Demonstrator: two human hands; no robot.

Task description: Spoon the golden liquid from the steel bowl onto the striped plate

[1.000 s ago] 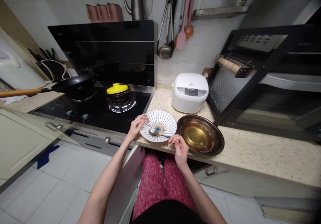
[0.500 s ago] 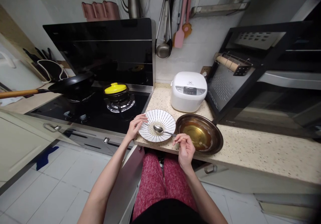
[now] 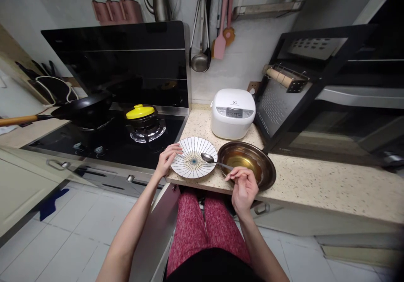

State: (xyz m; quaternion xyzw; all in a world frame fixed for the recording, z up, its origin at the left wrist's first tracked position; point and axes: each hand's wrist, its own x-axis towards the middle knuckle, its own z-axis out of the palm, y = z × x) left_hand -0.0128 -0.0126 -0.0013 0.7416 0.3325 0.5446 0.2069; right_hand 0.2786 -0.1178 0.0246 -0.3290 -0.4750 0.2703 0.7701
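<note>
My right hand [image 3: 243,188] is closed around the handle of a metal spoon [image 3: 207,158]. The spoon's bowl hangs over the right part of a white plate [image 3: 192,170] with thin dark lines fanning out from its centre. At the plate's left rim is my left hand [image 3: 167,158], its fingers over the edge and gripping it; the underside of that grip is hidden. Just right of the plate stands a wide brown metal bowl [image 3: 270,172] with yellowish liquid in it. My right hand is in front of this bowl, covering part of its near rim.
Behind the plate stands a white rice cooker [image 3: 233,113]. A small pot with a yellow lid [image 3: 140,112] and a black wok [image 3: 83,109] sit on the stove to the left. Below the counter, a cabinet door [image 3: 160,214] stands open beside my legs.
My right hand has moved right with the spoon, from over the plate's middle toward the brown bowl. My left hand stays at the plate's rim. The view has shifted slightly.
</note>
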